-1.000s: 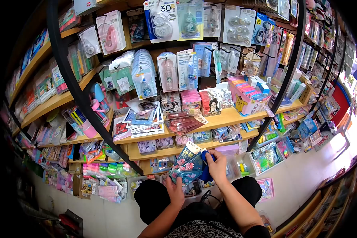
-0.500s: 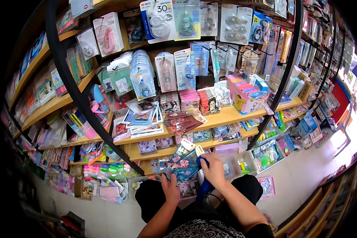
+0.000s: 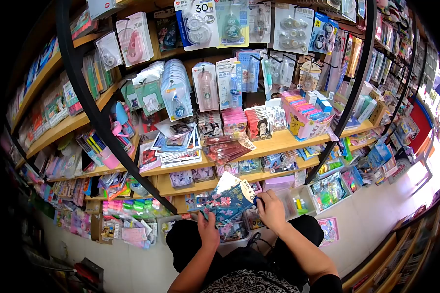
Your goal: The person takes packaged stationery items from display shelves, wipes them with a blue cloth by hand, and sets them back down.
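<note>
My left hand (image 3: pixel 209 227) grips the lower left edge of several dark blue floral packets (image 3: pixel 230 202), fanned out above my knees. The packets have pale card tops, one of them cream-coloured at the upper right. Close to that cream top, my right hand (image 3: pixel 271 210) is closed, with a small bit of dark blue at its fingertips; what it holds is mostly hidden.
Ahead, a wooden shelf (image 3: pixel 274 145) bears stacked cards (image 3: pixel 181 146) and a pink box (image 3: pixel 303 122). Blister packs (image 3: pixel 199 24) hang above. Black posts (image 3: pixel 100 124) stand on both sides. Clear bins (image 3: pixel 298 202) sit low by my knees.
The dark blue thing that hung from my right hand is now mostly out of sight. The packets have turned and fanned differently, and my right hand has shifted slightly right and down.
</note>
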A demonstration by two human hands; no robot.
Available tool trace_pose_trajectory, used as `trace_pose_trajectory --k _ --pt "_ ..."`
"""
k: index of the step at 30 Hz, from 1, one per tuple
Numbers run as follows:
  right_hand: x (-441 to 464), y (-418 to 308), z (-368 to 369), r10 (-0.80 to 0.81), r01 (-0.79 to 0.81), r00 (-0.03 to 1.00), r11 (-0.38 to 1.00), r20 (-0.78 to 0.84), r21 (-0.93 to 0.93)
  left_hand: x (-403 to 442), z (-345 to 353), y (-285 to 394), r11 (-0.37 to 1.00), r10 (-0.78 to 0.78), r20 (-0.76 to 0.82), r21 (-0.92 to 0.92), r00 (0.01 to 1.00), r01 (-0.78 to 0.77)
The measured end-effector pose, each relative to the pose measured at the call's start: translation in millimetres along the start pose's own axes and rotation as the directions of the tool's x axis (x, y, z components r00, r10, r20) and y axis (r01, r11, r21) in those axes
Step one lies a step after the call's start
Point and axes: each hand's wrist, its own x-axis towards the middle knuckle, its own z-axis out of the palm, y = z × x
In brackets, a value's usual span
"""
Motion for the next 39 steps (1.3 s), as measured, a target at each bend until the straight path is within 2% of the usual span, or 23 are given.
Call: trace_pose_trajectory --k 3,6,8,9,11,12,15,19,20,23,25,26,28,29,30,31,32,33,34,35,36,37,39 --pt "-2 -6 4 0.004 -0.002 0.999 0.999 -0.052 0.045 1 -5 -7 0.992 0.077 0.060 0.095 0.995 -0.083" --pt "-4 -3 10 0.075 -0.071 0.997 0.992 -0.031 0.104 -4 -3 -2 0.994 0.063 0.033 0.088 0.997 -0.065" --pt "-7 3 14 0.140 -0.136 0.990 0.978 -0.010 0.159 -3 -1 3 1.000 0.003 -0.037 -0.003 0.999 -0.003" --pt "-11 1 14 0.123 -0.134 0.990 0.973 0.070 0.187 -2 2 6 0.998 -0.030 -0.069 -0.050 0.997 0.027" --pt "-21 -5 16 0.080 -0.136 0.970 0.960 0.228 0.243 1 9 14 0.993 -0.032 0.000 -0.112 0.999 0.032" --pt "-27 -6 20 0.069 -0.123 0.967 0.969 0.244 0.214 1 11 16 0.989 -0.031 0.034 -0.142 0.999 0.036" --pt "-34 4 39 0.327 -0.459 0.886 0.719 0.328 0.522 5 6 3 0.984 -0.019 0.022 -0.177 1.000 0.022" --pt "-20 -4 33 0.398 -0.467 0.865 0.417 0.306 0.780 -6 -1 -16 0.985 -0.122 0.031 -0.122 0.992 0.125" --pt "-22 9 39 0.399 -0.477 0.862 0.434 0.312 0.764 -10 0 -18 0.972 -0.170 0.036 -0.156 0.985 0.173" --pt "-16 4 23 0.362 -0.492 0.860 0.402 0.359 0.772 -14 -3 -16 0.986 -0.159 0.075 -0.041 0.984 0.162" --pt "-16 13 21 0.334 -0.474 0.880 0.571 0.338 0.670 -5 -24 -24 0.977 -0.196 0.025 0.089 0.980 0.193" --pt "-16 15 19 0.319 -0.472 0.881 0.594 0.348 0.651 3 -30 -28 0.911 0.067 0.058 0.402 0.996 -0.085" --pt "-16 13 12 0.242 -0.449 0.888 0.642 0.391 0.621 14 -40 -34 0.852 0.145 0.112 0.490 0.983 -0.182" --pt "-16 11 10 0.196 -0.409 0.892 0.735 0.408 0.540 19 -42 -36 0.815 0.180 0.141 0.533 0.974 -0.227" --pt "-15 1 4 0.169 -0.358 0.888 0.837 0.427 0.414 11 -22 -16 0.862 0.100 0.146 0.482 0.984 -0.158" --pt "-13 -10 1 0.148 -0.294 0.882 0.915 0.448 0.277 12 -20 -20 0.805 0.159 0.219 0.535 0.963 -0.255" --pt "-20 -11 13 0.054 -0.210 0.928 0.893 0.368 0.398 12 -20 -27 0.738 0.210 0.295 0.578 0.932 -0.349" --pt "-27 -7 26 0.045 -0.198 0.921 0.910 0.388 0.364 12 -17 -31 0.661 0.252 0.371 0.609 0.894 -0.439" --pt "-30 -16 30 0.053 -0.200 0.934 0.898 0.353 0.393 3 -5 -27 0.782 0.166 0.337 0.528 0.927 -0.332" --pt "-34 -26 32 0.064 -0.202 0.946 0.884 0.319 0.422 2 -9 -41 0.789 0.138 0.320 0.537 0.937 -0.300" --pt "-36 -33 34 0.098 -0.233 0.943 0.879 0.318 0.417 2 -22 -66 0.915 0.009 0.263 0.387 0.965 -0.114" --pt "-39 -37 37 0.133 -0.264 0.939 0.872 0.318 0.413 2 -21 -72 0.973 -0.133 0.232 0.213 0.964 0.084" --pt "-43 -35 45 0.150 -0.269 0.946 0.859 0.288 0.436 -9 -8 -60 0.958 -0.278 0.253 0.000 0.927 0.287"
